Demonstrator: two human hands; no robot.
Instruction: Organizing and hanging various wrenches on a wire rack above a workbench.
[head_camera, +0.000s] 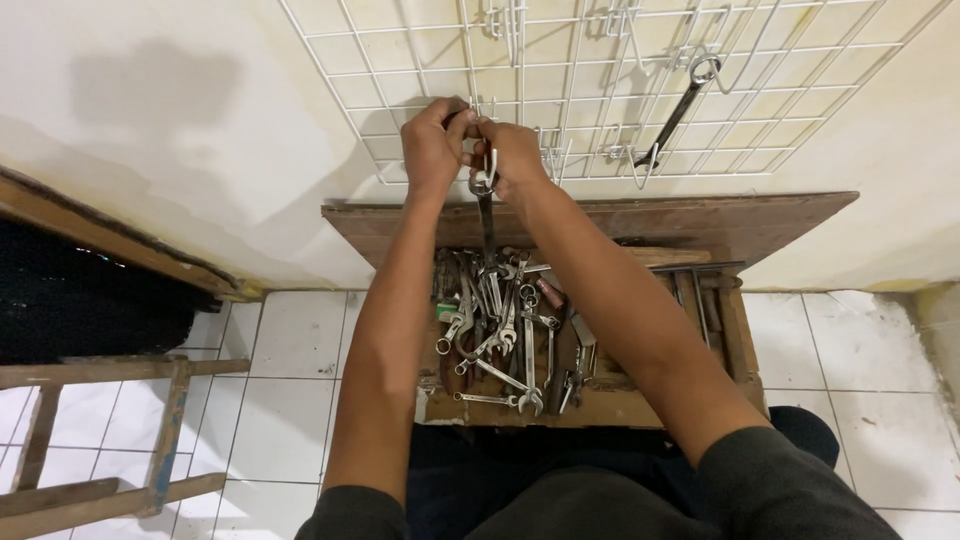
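Observation:
Both my hands are raised to a white wire grid panel (600, 80) on the wall. My left hand (435, 140) pinches a white hook on the grid. My right hand (508, 155) holds the ring end of a metal wrench (486, 205) that hangs down from that hook. Below my arms an open wooden box (600, 405) holds several loose wrenches (500, 335) in a heap. Another wrench (675, 115) hangs tilted from a hook on the right of the grid.
A wooden board (700, 215) stands behind the box against the cream wall. A wooden frame (110, 425) lies on the white tiled floor at the left, beside a dark opening (80, 295). More white hooks (610, 25) stick out of the grid.

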